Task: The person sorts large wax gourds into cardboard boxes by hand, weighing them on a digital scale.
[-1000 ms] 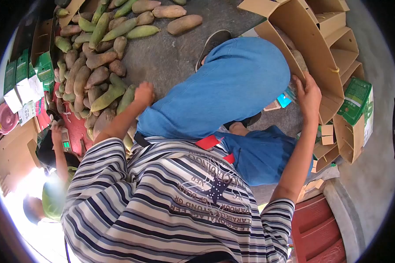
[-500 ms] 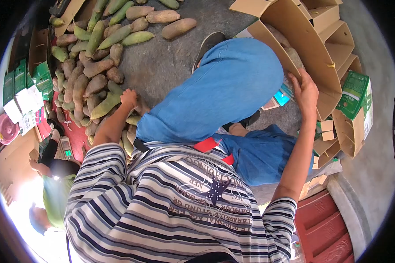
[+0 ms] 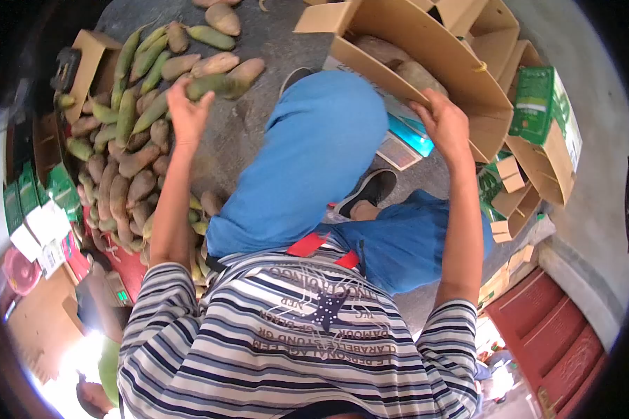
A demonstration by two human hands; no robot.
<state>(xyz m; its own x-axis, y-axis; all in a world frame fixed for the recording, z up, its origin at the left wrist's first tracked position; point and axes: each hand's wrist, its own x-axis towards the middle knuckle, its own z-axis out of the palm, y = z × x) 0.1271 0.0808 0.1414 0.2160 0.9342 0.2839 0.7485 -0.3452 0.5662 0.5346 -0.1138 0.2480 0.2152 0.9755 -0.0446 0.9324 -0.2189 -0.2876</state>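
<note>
My left hand (image 3: 189, 115) is over the near side of a vegetable heap, thumb and fingers closed at the end of an elongated green root vegetable (image 3: 220, 85). That vegetable overlaps brown roots lying on the dark floor behind it. At the right, my right hand (image 3: 444, 126) grips the near edge of an open cardboard box (image 3: 377, 63). Its fingers are curled over the box wall. Large brownish roots (image 3: 416, 77) lie inside the box.
The heap of brown and green roots (image 3: 129, 164) spreads along my left. Beside my shoe (image 3: 370, 192) is a blue package (image 3: 412, 136). Green-printed cartons (image 3: 534, 105) stand at the far right. A person in green (image 3: 108, 370) is at the lower left.
My left hand has moved forward from the heap's near part, now with a green root vegetable in it. My right hand keeps its grip on the box edge. The view has shifted.
</note>
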